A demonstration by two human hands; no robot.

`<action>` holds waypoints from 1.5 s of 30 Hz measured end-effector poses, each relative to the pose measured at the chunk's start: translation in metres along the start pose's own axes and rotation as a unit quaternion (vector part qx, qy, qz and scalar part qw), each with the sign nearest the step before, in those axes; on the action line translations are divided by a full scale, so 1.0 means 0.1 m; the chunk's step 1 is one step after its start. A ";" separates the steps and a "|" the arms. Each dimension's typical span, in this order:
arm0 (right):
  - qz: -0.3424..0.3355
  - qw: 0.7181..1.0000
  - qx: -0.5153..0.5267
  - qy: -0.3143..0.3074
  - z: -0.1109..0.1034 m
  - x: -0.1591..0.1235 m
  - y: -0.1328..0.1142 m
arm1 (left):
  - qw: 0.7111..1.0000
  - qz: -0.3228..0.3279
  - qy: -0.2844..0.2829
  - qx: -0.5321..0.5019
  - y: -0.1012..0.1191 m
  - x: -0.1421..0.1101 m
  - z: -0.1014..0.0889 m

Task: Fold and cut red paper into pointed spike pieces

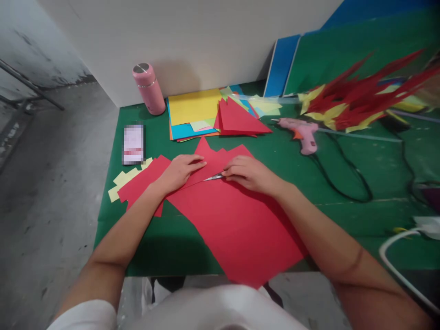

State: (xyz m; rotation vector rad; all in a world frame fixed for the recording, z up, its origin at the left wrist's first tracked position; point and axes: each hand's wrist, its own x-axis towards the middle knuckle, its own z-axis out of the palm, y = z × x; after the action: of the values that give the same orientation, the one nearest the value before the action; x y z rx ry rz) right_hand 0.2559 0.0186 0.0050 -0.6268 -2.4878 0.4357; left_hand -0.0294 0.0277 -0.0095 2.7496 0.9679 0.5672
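My right hand (252,174) is closed around a craft knife (213,177), its silver blade pointing left. The blade lies against a large sheet of red paper (237,229), at a straight line or cut across its upper part. My left hand (180,172) lies flat on the red paper to the left of the blade, fingers stretched out and holding nothing. Cut red pieces (140,184) lie under and beside my left wrist, with small pale yellow strips (117,184) at their left edge.
Behind my hands are a pink flask (150,91), coloured sheets (194,107) and folded red paper (239,120). A phone (133,144) lies left. To the right are a pink glue gun (302,133) with a looping cord and red-yellow paper flames (347,101). A white panel (206,46) stands behind.
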 end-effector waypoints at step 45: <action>0.033 0.999 -0.020 0.008 -0.05 0.00 -0.09 | 0.999 -0.026 -0.026 -0.034 0.02 0.04 -0.04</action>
State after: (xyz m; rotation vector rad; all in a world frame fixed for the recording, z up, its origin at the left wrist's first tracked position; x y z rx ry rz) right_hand 0.2556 0.0113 0.0126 -0.7288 -2.4715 0.4048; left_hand -0.0273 0.0283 -0.0039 2.6565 0.9871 0.5068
